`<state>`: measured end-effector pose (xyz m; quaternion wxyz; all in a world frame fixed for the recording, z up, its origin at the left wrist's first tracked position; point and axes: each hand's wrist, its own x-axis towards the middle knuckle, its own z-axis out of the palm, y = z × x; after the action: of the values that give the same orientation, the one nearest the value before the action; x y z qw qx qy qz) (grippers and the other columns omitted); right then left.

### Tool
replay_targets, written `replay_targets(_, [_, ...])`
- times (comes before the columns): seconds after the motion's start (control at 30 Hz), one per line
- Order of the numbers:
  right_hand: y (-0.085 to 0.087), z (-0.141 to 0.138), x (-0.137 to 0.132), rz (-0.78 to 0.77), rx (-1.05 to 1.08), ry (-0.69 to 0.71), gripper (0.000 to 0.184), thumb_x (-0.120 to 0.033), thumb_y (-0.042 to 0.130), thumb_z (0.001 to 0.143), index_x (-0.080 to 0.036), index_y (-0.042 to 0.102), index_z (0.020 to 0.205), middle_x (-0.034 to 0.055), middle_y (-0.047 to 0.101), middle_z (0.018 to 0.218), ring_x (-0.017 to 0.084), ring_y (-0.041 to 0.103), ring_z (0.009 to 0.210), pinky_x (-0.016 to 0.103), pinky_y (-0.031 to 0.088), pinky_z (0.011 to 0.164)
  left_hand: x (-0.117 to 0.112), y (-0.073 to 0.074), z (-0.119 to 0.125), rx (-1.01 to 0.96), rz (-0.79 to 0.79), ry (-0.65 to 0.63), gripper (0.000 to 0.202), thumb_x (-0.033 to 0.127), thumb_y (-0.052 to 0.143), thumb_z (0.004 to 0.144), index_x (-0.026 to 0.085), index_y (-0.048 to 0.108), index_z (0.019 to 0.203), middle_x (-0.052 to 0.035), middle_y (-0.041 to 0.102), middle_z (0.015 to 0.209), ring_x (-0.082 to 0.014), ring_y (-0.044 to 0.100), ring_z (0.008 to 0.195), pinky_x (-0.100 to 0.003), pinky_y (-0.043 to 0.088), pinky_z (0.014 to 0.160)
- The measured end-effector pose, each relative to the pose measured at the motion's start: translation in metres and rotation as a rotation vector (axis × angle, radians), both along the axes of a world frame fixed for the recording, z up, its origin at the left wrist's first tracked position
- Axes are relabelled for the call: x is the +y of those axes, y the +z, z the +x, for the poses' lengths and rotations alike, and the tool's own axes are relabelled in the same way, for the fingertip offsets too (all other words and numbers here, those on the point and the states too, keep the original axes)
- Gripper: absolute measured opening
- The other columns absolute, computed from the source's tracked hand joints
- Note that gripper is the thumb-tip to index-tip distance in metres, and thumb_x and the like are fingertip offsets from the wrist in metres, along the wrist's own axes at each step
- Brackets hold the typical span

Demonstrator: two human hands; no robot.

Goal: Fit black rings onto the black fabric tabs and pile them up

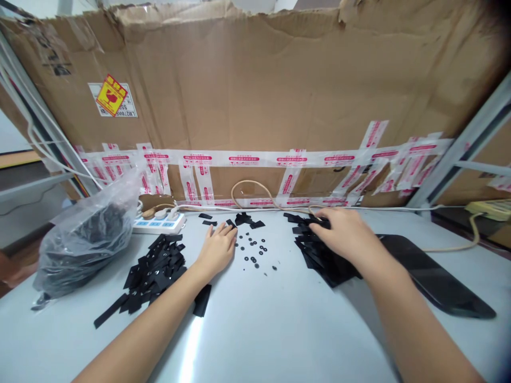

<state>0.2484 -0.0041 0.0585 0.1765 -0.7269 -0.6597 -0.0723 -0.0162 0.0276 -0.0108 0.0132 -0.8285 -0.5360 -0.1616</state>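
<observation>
My left hand lies flat on the pale grey table, fingers spread, with its fingertips close to a few loose black fabric strips. Several small black rings are scattered just right of it. My right hand rests on top of a heap of black strips, and I cannot tell whether it grips any. Left of my left forearm lies a second heap of black strips, some showing small shiny marks.
A clear plastic bag of black pieces stands at the left, behind it a white power strip. A black slab lies at the right. Taped cardboard forms the back wall, with cords along its foot.
</observation>
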Motion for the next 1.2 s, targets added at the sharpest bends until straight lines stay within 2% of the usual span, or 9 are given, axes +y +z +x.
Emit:
replay_targets(0.1, [-0.001, -0.025, -0.004, -0.036, 0.024, 0.133, 0.026, -0.027, 0.050, 0.076, -0.017, 0.065, 0.096, 0.0114, 0.063, 0.099, 0.027, 0.052, 0.098, 0.037, 0.038, 0.083, -0.002, 0.008, 0.000, 0.026, 0.036, -0.017, 0.033, 0.012, 0.031, 0.086, 0.015, 0.061, 0.098, -0.0102, 0.065, 0.101, -0.0239, 0.050, 0.111, -0.045, 0.029, 0.099])
replay_targets(0.17, [-0.004, -0.037, -0.006, -0.072, 0.056, 0.224, 0.026, -0.025, 0.051, 0.077, -0.015, 0.065, 0.097, 0.0123, 0.062, 0.101, 0.027, 0.051, 0.100, 0.038, 0.037, 0.085, -0.004, 0.014, 0.000, 0.051, 0.046, 0.003, 0.031, 0.010, 0.032, 0.084, 0.013, 0.062, 0.091, -0.0110, 0.065, 0.089, -0.0227, 0.057, 0.094, -0.039, 0.038, 0.088])
replay_targets(0.3, [-0.015, -0.057, -0.009, -0.083, 0.150, 0.487, 0.023, -0.021, 0.051, 0.078, -0.014, 0.064, 0.096, 0.0114, 0.062, 0.099, 0.024, 0.051, 0.098, 0.036, 0.036, 0.087, -0.005, 0.018, 0.000, 0.098, 0.071, 0.050, 0.027, 0.015, 0.038, 0.084, 0.013, 0.060, 0.098, -0.0120, 0.063, 0.088, -0.0252, 0.057, 0.087, -0.037, 0.041, 0.077])
replay_targets(0.47, [-0.034, -0.090, -0.008, -0.062, 0.193, 0.719, 0.024, -0.020, 0.048, 0.083, -0.015, 0.061, 0.102, 0.0092, 0.061, 0.099, 0.020, 0.050, 0.097, 0.034, 0.037, 0.086, -0.004, 0.014, -0.001, 0.119, 0.020, 0.082, 0.028, 0.014, 0.036, 0.084, 0.012, 0.064, 0.083, -0.0120, 0.059, 0.082, -0.0229, 0.057, 0.077, -0.033, 0.042, 0.071])
replay_targets(0.57, [-0.042, -0.104, -0.002, -0.014, 0.125, 0.725, 0.023, -0.020, 0.047, 0.085, -0.015, 0.062, 0.100, 0.0096, 0.061, 0.096, 0.021, 0.048, 0.095, 0.034, 0.036, 0.084, -0.004, 0.012, -0.002, 0.070, 0.016, 0.093, 0.029, 0.014, 0.035, 0.085, 0.011, 0.065, 0.082, -0.0111, 0.058, 0.079, -0.0216, 0.058, 0.074, -0.032, 0.043, 0.070])
replay_targets(0.7, [-0.049, -0.109, 0.006, 0.023, 0.078, 0.692, 0.019, -0.020, 0.049, 0.084, -0.018, 0.068, 0.085, 0.0066, 0.062, 0.083, 0.020, 0.046, 0.087, 0.034, 0.035, 0.079, 0.000, 0.013, -0.007, -0.088, -0.026, 0.062, 0.024, 0.015, 0.042, 0.083, 0.012, 0.066, 0.084, -0.0124, 0.060, 0.090, -0.0201, 0.059, 0.080, -0.029, 0.043, 0.076])
replay_targets(0.9, [-0.054, -0.110, 0.005, 0.044, 0.085, 0.680, 0.018, -0.022, 0.050, 0.084, -0.019, 0.068, 0.084, 0.0057, 0.063, 0.081, 0.020, 0.045, 0.085, 0.034, 0.033, 0.076, 0.001, 0.018, -0.012, -0.090, -0.125, 0.125, 0.022, 0.012, 0.046, 0.078, 0.019, 0.067, 0.081, -0.0094, 0.066, 0.079, -0.0212, 0.061, 0.080, -0.029, 0.042, 0.075])
replay_targets(1.07, [-0.052, -0.113, 0.004, 0.026, 0.096, 0.664, 0.018, -0.018, 0.049, 0.083, -0.018, 0.068, 0.080, 0.0050, 0.063, 0.079, 0.019, 0.045, 0.083, 0.032, 0.033, 0.075, -0.003, 0.019, -0.010, -0.092, -0.112, 0.181, 0.024, 0.012, 0.044, 0.079, 0.019, 0.065, 0.087, -0.0096, 0.066, 0.079, -0.0212, 0.062, 0.079, -0.028, 0.042, 0.072])
replay_targets(1.2, [-0.050, -0.112, 0.003, 0.026, 0.007, 0.678, 0.024, -0.016, 0.044, 0.085, -0.017, 0.066, 0.077, 0.0074, 0.063, 0.077, 0.021, 0.046, 0.082, 0.033, 0.033, 0.074, -0.004, 0.017, -0.009, -0.161, -0.048, 0.206, 0.026, 0.015, 0.041, 0.082, 0.020, 0.063, 0.095, -0.0096, 0.067, 0.086, -0.0219, 0.061, 0.080, -0.029, 0.042, 0.070])
